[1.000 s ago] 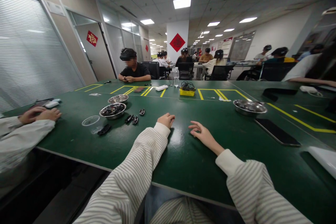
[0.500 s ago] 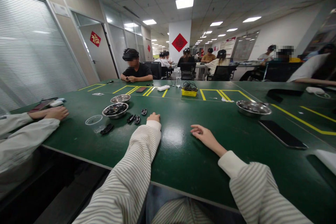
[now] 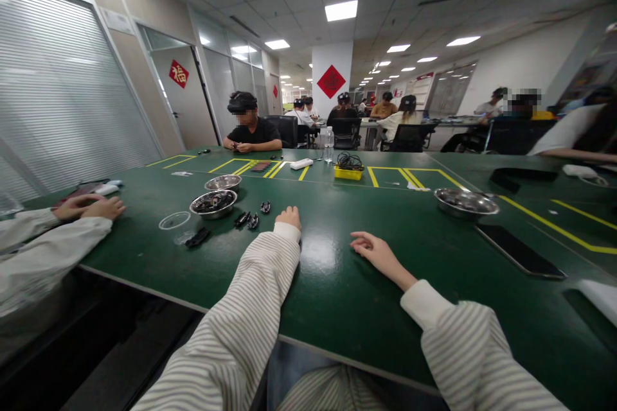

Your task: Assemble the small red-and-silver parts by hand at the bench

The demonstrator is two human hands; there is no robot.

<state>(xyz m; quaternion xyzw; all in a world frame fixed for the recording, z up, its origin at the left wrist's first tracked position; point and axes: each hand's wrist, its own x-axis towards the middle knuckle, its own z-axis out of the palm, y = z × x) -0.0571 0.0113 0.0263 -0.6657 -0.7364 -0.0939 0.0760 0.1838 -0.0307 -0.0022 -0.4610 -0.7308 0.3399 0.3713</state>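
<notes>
My left hand rests palm down on the green table, its fingers loosely apart and partly hidden behind its back. Nothing shows in it. Just left of it lie several small black clip-like parts, apart from the hand. My right hand lies farther right on the table, fingers stretched out to the left and holding nothing. Beyond the black parts stands a metal bowl full of dark pieces, with a second metal bowl behind it. A clear plastic cup and a black part are nearer the left.
A metal bowl and a black phone lie on the right. A yellow box of cables, a water bottle and a white power strip stand farther back. Co-worker's hands rest at left; another person sits opposite.
My left hand has shifted slightly to the right, away from the black parts. The right hand stays nearly where it was. The whole view has tilted a little.
</notes>
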